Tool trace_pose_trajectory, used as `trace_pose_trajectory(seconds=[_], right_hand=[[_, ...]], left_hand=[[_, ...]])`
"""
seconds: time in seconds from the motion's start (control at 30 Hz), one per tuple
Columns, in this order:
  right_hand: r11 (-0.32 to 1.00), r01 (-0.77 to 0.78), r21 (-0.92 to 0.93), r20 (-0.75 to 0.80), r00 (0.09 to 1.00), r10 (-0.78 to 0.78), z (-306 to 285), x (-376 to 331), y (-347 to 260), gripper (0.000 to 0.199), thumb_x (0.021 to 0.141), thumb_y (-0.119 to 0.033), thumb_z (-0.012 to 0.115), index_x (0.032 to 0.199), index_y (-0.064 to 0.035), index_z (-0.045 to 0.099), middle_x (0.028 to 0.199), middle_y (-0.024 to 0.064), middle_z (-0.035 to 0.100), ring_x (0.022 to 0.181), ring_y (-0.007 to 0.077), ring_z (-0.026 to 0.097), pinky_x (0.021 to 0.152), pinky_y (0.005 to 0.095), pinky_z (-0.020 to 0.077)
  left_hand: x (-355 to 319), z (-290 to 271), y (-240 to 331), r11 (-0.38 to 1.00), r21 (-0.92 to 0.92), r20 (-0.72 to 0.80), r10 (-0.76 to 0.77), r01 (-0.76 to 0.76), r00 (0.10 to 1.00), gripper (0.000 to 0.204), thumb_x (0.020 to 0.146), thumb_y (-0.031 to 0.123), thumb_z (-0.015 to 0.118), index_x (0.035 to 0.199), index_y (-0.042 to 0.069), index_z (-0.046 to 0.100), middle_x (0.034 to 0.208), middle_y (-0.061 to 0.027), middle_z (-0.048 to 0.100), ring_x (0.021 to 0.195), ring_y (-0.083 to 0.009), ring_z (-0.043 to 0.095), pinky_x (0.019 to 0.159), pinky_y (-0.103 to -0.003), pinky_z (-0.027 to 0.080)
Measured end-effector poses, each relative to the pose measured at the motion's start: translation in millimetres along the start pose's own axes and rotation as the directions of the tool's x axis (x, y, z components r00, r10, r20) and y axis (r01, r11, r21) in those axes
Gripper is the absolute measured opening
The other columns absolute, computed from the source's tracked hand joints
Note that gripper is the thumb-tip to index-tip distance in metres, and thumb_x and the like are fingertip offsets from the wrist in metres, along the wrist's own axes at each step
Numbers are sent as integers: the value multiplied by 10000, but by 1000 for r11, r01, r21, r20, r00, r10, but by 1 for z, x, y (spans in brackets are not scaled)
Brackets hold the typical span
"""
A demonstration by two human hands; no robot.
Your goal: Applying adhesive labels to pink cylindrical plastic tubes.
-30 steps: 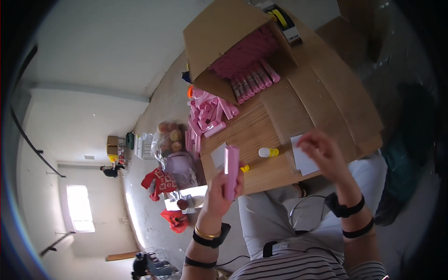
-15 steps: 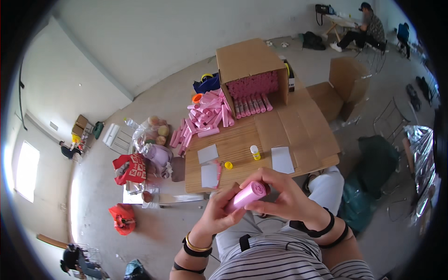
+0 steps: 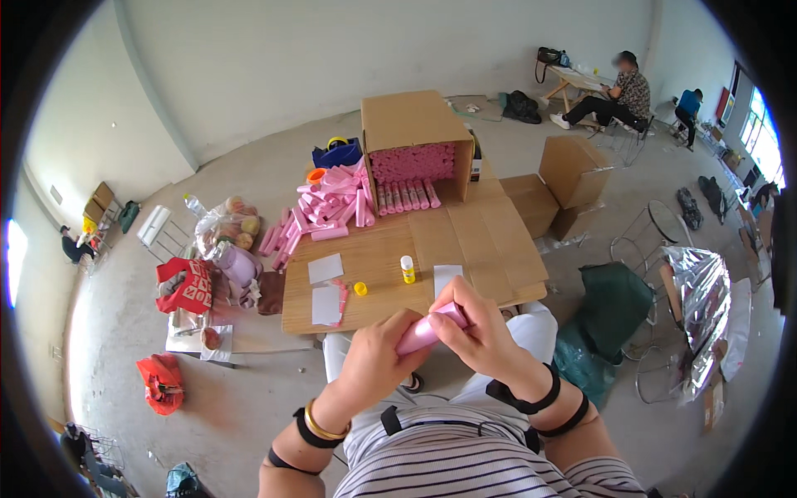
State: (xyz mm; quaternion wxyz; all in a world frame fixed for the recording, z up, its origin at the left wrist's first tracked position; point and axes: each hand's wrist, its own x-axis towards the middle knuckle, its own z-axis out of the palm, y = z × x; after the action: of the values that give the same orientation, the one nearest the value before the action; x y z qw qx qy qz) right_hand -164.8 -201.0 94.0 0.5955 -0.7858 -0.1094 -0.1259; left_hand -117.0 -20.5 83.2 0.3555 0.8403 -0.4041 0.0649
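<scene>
Between both hands I hold a pink plastic roll (image 3: 423, 332) above my lap, in front of the table's near edge. My left hand (image 3: 375, 353) wraps its lower left end. At the upper right end, the fingers of my right hand (image 3: 477, 336) close around it, thumb on top. On the table (image 3: 382, 311) just ahead stand a glue stick (image 3: 408, 270) with a yellow base and its yellow cap (image 3: 360, 289). White paper sheets (image 3: 325, 268) lie left of the cap, with a strip of small pink labels (image 3: 340, 300) alongside. Another white sheet (image 3: 447, 279) is partly behind my right hand.
A heap of pink rolls (image 3: 328, 203) lies at the table's back left. An open cardboard box (image 3: 419, 116) on its side holds stacked rolls, with a row of them in front. Flattened cardboard (image 3: 490, 236) covers the right side. A stool (image 3: 664, 224) and green bag (image 3: 614, 299) stand right.
The view has shifted, so the table sits further left. The roll, whose spiral end faced me, is now tilted away, and my right hand covers more of that end.
</scene>
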Motion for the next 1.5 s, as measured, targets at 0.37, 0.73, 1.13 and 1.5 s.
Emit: trace_pose_trajectory(seconds=[0.37,0.73,1.13,1.5], right_hand=[[981,6,-193,-228,972,-51,0,-7,49,200,943,-145,509,792,-26,452,534,100,393,449,181,338,447,320,306],[895,-229,-383,-219,964,153,6,-37,106,215,923,-147,523,758,-21,465,571,162,485,517,370,491,476,422,362],[858,-295,-421,-223,950,217,-1,-49,131,233,934,-165,504,753,-19,508,620,161,521,565,373,515,509,431,386],[869,-309,-386,-223,946,237,-7,-46,150,288,954,-203,498,734,-17,491,592,161,506,543,367,504,496,424,380]], left_hand=[[8,36,-9,989,111,65,94,-101,993,295,838,142,676,1080,19,562,713,-8,574,604,-158,573,549,-321,463],[-21,90,-37,998,69,369,-23,-2,929,327,892,272,626,1090,22,554,670,1,554,553,-140,543,518,-283,451],[-16,118,-64,993,-108,443,7,46,897,350,902,336,620,1062,28,576,673,17,524,556,-100,481,511,-256,388],[1,115,-63,988,-143,468,9,65,884,345,865,278,633,1110,46,563,868,-166,647,787,-382,613,663,-424,487]])
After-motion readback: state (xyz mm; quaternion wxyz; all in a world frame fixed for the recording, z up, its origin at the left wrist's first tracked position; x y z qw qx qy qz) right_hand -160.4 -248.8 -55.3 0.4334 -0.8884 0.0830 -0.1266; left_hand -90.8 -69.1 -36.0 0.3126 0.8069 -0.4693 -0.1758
